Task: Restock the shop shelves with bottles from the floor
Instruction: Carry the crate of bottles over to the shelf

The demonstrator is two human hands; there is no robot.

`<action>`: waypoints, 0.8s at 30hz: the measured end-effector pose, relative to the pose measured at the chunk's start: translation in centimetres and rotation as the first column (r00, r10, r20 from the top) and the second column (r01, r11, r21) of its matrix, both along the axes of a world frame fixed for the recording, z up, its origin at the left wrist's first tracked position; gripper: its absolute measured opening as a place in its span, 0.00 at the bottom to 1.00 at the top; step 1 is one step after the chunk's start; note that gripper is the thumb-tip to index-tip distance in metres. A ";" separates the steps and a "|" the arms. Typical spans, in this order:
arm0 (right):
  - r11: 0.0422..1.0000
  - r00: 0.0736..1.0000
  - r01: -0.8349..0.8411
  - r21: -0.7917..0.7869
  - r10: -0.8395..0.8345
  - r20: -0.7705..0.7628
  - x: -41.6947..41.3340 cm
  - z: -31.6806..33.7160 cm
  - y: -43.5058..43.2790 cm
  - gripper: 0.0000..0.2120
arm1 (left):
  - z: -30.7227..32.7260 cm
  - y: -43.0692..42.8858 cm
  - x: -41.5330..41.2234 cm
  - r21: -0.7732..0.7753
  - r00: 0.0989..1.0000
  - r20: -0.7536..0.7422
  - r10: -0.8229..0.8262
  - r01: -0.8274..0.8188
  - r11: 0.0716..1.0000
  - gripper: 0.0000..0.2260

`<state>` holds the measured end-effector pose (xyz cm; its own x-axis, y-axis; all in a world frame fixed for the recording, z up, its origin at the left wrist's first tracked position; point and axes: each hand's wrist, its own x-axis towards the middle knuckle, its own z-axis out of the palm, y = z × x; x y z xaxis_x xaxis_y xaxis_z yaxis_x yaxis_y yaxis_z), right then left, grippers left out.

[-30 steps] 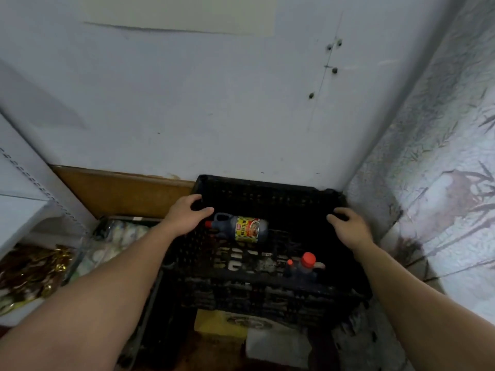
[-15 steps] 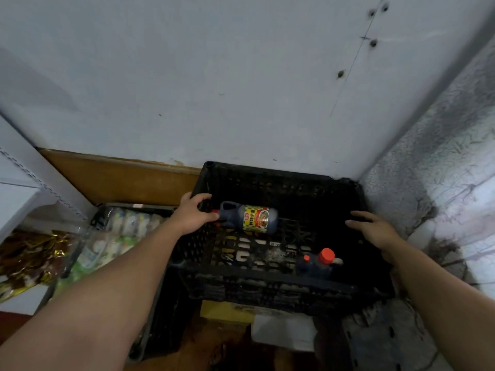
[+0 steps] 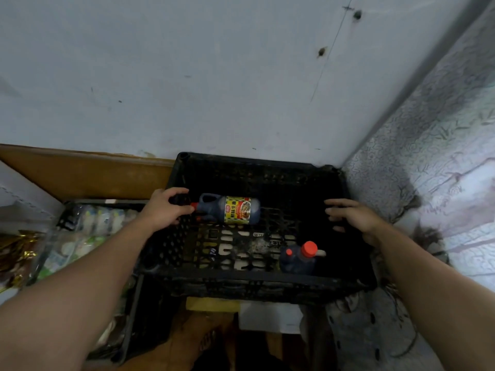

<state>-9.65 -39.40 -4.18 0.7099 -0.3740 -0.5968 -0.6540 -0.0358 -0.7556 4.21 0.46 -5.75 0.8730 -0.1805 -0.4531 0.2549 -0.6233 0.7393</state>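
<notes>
A black plastic crate (image 3: 257, 279) stands in the corner where two walls meet. Inside it a dark sauce bottle with a yellow label (image 3: 230, 210) lies on its side, red cap pointing left. A second dark bottle with a red cap (image 3: 300, 259) stands upright near the front right. My left hand (image 3: 164, 208) curls over the crate's left wall, thumb close to the lying bottle's cap. My right hand (image 3: 353, 216) hovers at the crate's right wall with fingers spread and holds nothing.
A tray of wrapped small pale bottles (image 3: 91, 223) sits left of the crate, with gold-wrapped packets (image 3: 16, 253) and a white shelf (image 3: 24, 194) further left. A wooden board (image 3: 88, 175) leans on the back wall. A patterned wall (image 3: 428, 170) closes the right side. A yellow box (image 3: 214, 303) and a white box (image 3: 270, 317) lie under the crate.
My right hand has let go of the crate's right rim and its fingers have spread. My left hand keeps its hold on the left wall. The view has come nearer to the crate.
</notes>
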 end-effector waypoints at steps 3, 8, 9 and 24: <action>0.999 1.000 0.003 0.036 -0.004 0.026 0.1 -0.5 -0.4 0.15 | -0.1 0.0 -0.1 0.026 1.000 0.002 0.007 -0.007 1.000 0.21; 1.000 0.997 -0.006 -0.022 0.008 0.083 -0.1 -1.0 -0.4 0.15 | 0.5 -0.5 -0.4 -0.016 0.999 -0.036 0.036 -0.037 0.999 0.19; 1.000 0.996 -0.005 -0.028 0.008 0.091 -0.1 -1.1 -0.5 0.15 | 0.6 -0.5 -0.3 -0.047 0.997 -0.063 0.040 -0.043 0.998 0.18; 0.990 0.986 0.034 -0.135 -0.011 0.167 -0.1 -1.6 0.1 0.11 | 0.4 0.1 -0.8 -0.138 0.999 0.006 0.049 -0.048 0.989 0.18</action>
